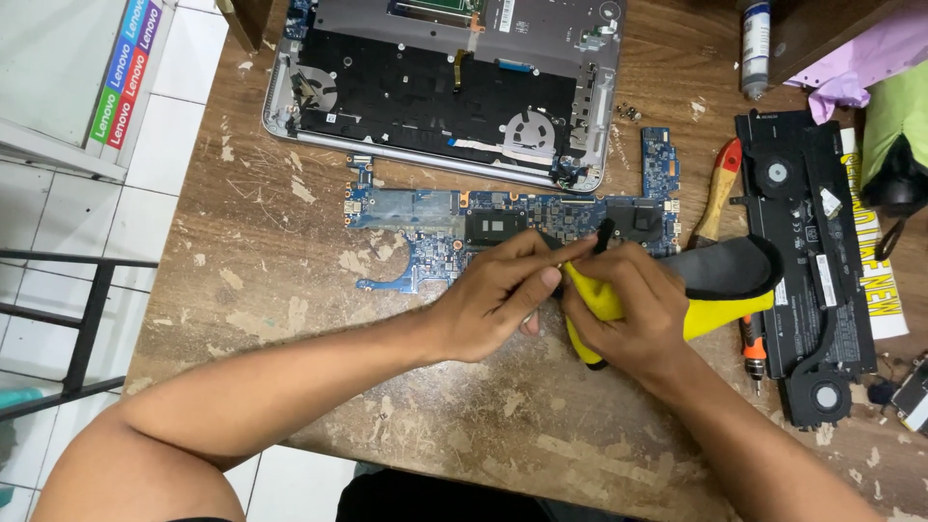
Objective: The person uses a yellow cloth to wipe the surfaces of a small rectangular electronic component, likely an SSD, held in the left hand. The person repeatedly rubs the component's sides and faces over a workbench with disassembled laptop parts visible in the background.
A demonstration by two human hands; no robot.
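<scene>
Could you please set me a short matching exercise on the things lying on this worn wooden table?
Things:
1. Blue laptop circuit board
2. Opened grey laptop base
3. Yellow and black hand blower
4. Black fan and heat pipe assembly

Places:
A. At the far edge of the table
B. Held by the right hand
C. Under the left hand fingertips
D. On the right side

Pairs: 1-C, 2-A, 3-B, 4-D
</scene>
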